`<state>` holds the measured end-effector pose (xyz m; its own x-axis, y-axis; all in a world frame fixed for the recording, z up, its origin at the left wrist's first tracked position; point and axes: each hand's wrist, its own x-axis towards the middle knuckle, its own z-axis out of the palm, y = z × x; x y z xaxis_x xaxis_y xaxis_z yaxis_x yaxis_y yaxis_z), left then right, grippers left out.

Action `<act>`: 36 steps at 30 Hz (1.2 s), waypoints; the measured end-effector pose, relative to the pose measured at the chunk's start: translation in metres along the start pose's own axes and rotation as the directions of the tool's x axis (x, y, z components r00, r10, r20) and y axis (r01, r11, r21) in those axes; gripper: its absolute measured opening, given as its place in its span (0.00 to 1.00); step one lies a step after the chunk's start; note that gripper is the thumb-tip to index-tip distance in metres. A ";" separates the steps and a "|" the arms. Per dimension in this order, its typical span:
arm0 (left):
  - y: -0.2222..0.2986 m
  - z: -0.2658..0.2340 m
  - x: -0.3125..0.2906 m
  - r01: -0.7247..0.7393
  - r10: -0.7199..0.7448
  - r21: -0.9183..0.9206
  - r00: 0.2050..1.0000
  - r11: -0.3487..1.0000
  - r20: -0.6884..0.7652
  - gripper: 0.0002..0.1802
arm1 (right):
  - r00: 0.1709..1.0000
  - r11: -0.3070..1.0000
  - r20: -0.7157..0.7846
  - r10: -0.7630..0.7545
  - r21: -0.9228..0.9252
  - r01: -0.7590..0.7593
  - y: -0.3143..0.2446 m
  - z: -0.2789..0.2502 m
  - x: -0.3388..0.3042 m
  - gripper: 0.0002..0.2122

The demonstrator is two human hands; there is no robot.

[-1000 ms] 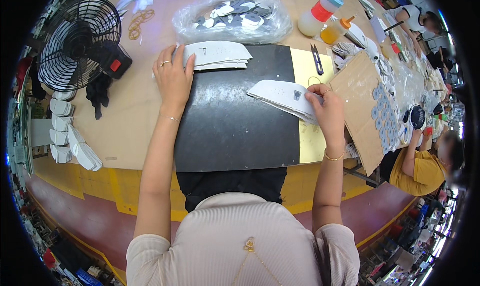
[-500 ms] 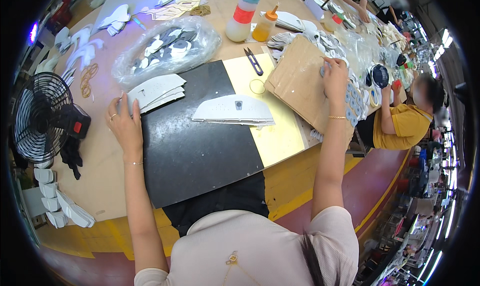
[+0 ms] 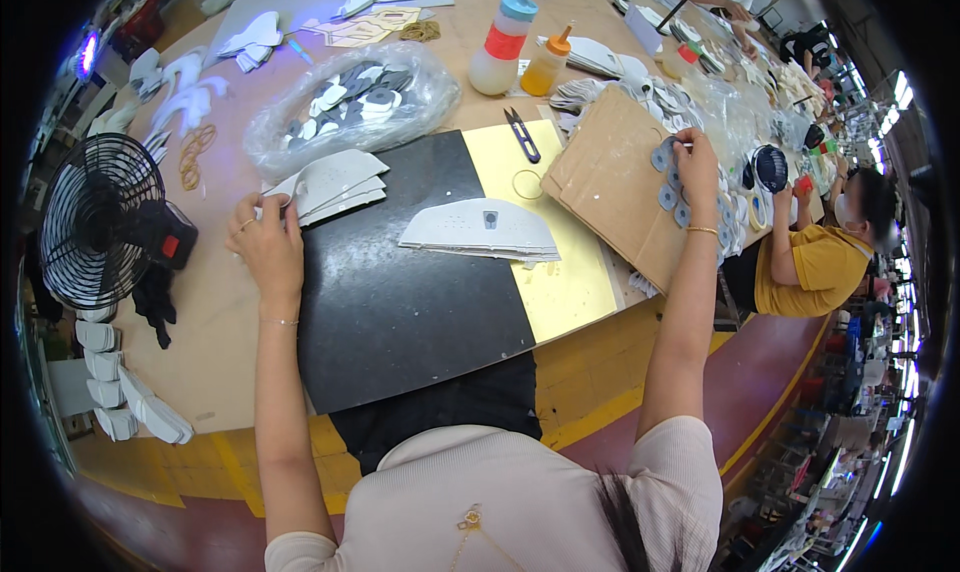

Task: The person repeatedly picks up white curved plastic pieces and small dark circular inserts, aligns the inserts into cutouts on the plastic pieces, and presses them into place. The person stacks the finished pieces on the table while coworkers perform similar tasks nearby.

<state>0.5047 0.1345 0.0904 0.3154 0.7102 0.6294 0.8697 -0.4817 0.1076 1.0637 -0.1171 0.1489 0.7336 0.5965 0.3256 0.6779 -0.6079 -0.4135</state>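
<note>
At the left edge of the black mat (image 3: 400,312), my left hand (image 3: 268,247) pinches the corner of the top white cut piece (image 3: 340,177) in a small fanned stack. My right hand (image 3: 699,180) is closed at the far right, its fingertips gripping a small grey rounded piece (image 3: 663,155). More such grey pieces (image 3: 667,198) lie in rows on the brown cardboard (image 3: 605,177) beside it. Between my hands, a stack of white half-round pieces (image 3: 450,227) lies across the mat and a yellow sheet (image 3: 570,297). Its top piece carries a small grey patch (image 3: 490,220).
Thread snips (image 3: 522,137) and a rubber band (image 3: 527,184) lie on the yellow sheet. Beyond are a plastic bag of cut pieces (image 3: 350,102), a white bottle (image 3: 500,47) and an orange-capped bottle (image 3: 546,64). A black fan (image 3: 100,222) stands left. A person in yellow (image 3: 810,267) sits right.
My left fingers have closed on the corner of the white piece and bent it up. My right fingers have shifted slightly at the grey pieces, uncovering more of them. The whole view has shifted a little.
</note>
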 end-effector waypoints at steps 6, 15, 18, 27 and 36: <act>0.001 -0.019 0.004 -0.024 0.029 -0.080 0.998 0.997 0.063 0.06 | 0.989 0.989 -0.146 0.002 0.146 0.019 -0.021 -0.023 -0.006 0.07; 0.010 -0.118 0.027 -0.068 0.089 -0.226 0.992 0.972 0.086 0.07 | 0.828 0.774 0.301 -0.473 0.591 0.227 -0.218 0.018 -0.186 0.08; 0.015 -0.147 0.029 -0.106 0.121 -0.183 0.990 0.977 0.076 0.07 | 0.665 0.666 0.319 -0.675 0.652 0.362 -0.262 0.039 -0.243 0.08; 0.034 -0.225 0.001 -0.099 0.286 -0.490 0.902 0.866 0.324 0.07 | 0.837 0.698 0.198 -0.510 0.665 0.267 -0.270 0.045 -0.265 0.13; 0.049 -0.182 -0.057 0.637 0.361 -0.604 0.484 0.479 0.797 0.05 | 0.334 0.747 0.696 -0.636 0.663 0.043 -0.258 -0.022 -0.263 0.25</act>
<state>0.4599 -0.0229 0.1998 0.7692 0.5792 -0.2700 0.3883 -0.0880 0.9173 0.6974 -0.1286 0.1891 -0.2205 0.9503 -0.2197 0.5056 -0.0813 -0.8589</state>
